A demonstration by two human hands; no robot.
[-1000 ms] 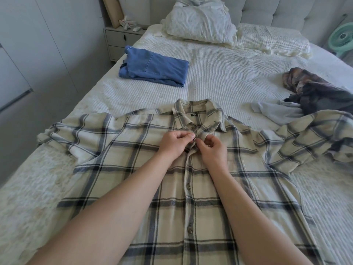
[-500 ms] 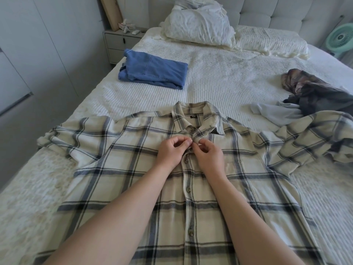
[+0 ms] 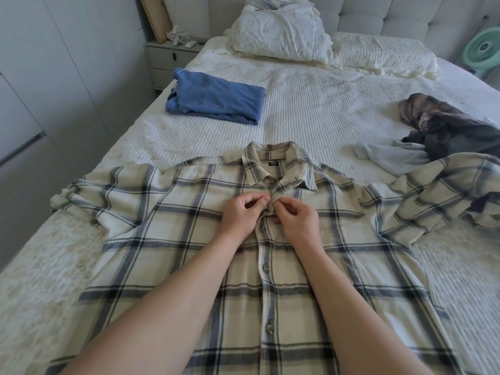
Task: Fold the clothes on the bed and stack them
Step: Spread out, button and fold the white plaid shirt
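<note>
Hands (image 3: 270,217) curled, pinching shirt (image 3: 167,239) placket below collar

Both forearms are bare up to the frame edge, and the left hand (image 3: 241,215) and right hand (image 3: 297,222) are bare too.

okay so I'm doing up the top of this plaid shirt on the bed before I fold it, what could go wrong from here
1. Both hands, left hand and right hand, pinch the placket of the plaid shirt just below the collar; pulling hard might bunch the flat front.
2. The shirt's right sleeve lies over the unfolded dark clothes, so folding it in could drag them along.
3. The left sleeve is crumpled at the bed's edge and may slide off.
</note>
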